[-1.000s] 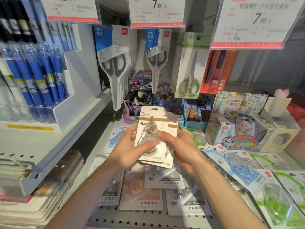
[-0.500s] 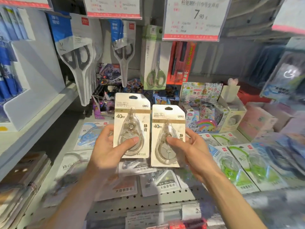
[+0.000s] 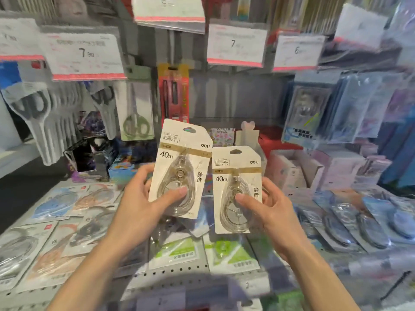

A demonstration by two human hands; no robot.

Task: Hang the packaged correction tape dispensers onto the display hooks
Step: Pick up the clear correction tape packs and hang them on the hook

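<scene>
Two cream-coloured carded correction tape packs, each with a clear teardrop dispenser and "40m" print, are held up in front of the shelf. My left hand (image 3: 143, 203) grips the left pack (image 3: 182, 162), thumb on its blister, and the pack tilts slightly right. My right hand (image 3: 267, 209) holds the right pack (image 3: 238, 176) lower and upright, thumb across its blister. Each card has a hang hole at the top. No bare display hook is plainly visible; the upper shelf is blurred.
Packaged scissors (image 3: 137, 113) and a red pen pack (image 3: 174, 95) hang behind the packs under price tags (image 3: 85, 57). Other correction tape packs (image 3: 56, 205) lie flat on the pegboard shelf (image 3: 168, 270). Blue packets (image 3: 314, 108) hang at right; small boxes (image 3: 296, 167) stand behind.
The view has swung right and upward. One second ago both hands held the packs stacked together; they have been separated, one per hand, and the left pack has risen and tilted.
</scene>
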